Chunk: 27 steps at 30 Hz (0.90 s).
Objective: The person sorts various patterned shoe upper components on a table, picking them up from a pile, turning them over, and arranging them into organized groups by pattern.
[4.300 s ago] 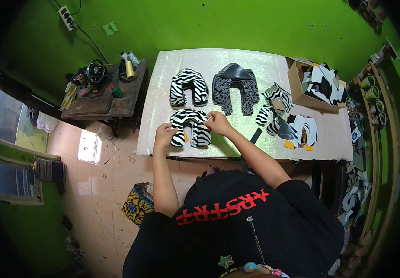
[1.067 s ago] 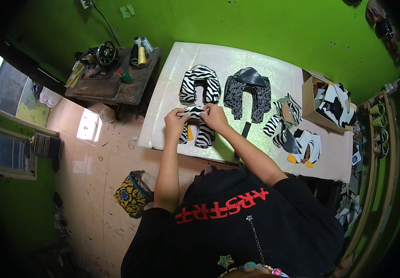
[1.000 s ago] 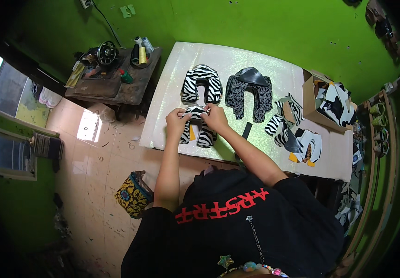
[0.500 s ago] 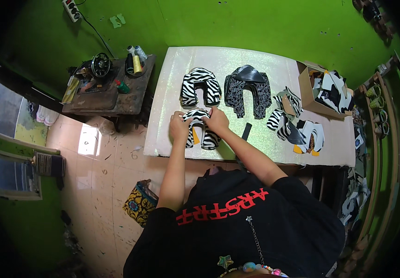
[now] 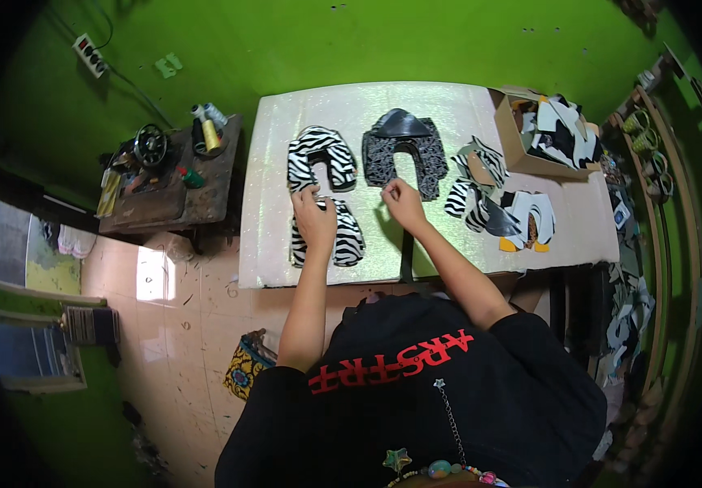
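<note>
My left hand (image 5: 316,221) lies over the curved end of the near stack of zebra-print U-shaped pieces (image 5: 349,240), fingers reaching forward and partly covering it. Beyond it sits a second zebra-print stack (image 5: 336,146), also U-shaped, its open end toward me. My right hand (image 5: 404,203) is closed with its fingers curled, just in front of a stack of black patterned U-shaped pieces (image 5: 379,161). Anything inside those fingers is hidden. A shiny black curved piece (image 5: 402,124) tops the black stack.
Loose zebra, black and white cut pieces (image 5: 481,207) lie right on the pale table (image 5: 273,244). A cardboard box (image 5: 522,159) of scraps stands behind them. A dark strip (image 5: 407,256) crosses the front edge. Left is a sewing machine (image 5: 150,146) with thread cones (image 5: 209,134).
My right hand has let go of the near zebra stack and moved right. My left hand stays on that stack, whose top piece now lies flatter. The whole view has shifted slightly.
</note>
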Available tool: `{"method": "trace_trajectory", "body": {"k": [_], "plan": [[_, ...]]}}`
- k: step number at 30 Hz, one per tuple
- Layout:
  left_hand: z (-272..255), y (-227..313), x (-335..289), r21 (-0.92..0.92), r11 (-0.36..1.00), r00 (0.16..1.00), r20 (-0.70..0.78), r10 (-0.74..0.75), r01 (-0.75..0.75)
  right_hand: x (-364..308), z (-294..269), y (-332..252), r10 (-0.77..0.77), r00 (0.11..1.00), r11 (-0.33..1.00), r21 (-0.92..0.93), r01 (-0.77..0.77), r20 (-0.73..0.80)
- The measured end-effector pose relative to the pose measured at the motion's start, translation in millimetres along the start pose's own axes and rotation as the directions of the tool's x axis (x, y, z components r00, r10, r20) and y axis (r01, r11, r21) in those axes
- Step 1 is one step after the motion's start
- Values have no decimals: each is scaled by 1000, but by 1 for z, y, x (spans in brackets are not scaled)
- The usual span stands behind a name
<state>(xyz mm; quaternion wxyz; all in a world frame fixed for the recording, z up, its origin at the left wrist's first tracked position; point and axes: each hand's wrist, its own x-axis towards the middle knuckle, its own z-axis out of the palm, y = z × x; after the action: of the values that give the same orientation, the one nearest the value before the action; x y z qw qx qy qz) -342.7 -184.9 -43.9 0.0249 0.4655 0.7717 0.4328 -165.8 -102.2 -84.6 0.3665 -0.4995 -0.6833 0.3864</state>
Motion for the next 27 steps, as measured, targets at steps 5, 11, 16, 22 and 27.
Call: {"method": "trace_trajectory", "body": {"k": [5,11,16,22,27], "plan": [[52,51,-5,-156,966,966,119,228,-208,3,-87,32,39,984,986,-155,-66,-173],[130,84,-29,-289,956,799,564,208,-46,-4,-164,61,246,893,813,-421,-401,-376],[164,115,-41,-259,966,665,722,189,6,-1,-190,89,615,760,633,-444,-634,-208],[181,129,-37,-358,932,655,717,238,53,2,-181,119,501,836,824,-169,-540,-225],[177,143,-31,-344,939,709,663,239,6,2,-193,114,405,910,906,178,-385,-93]]}}
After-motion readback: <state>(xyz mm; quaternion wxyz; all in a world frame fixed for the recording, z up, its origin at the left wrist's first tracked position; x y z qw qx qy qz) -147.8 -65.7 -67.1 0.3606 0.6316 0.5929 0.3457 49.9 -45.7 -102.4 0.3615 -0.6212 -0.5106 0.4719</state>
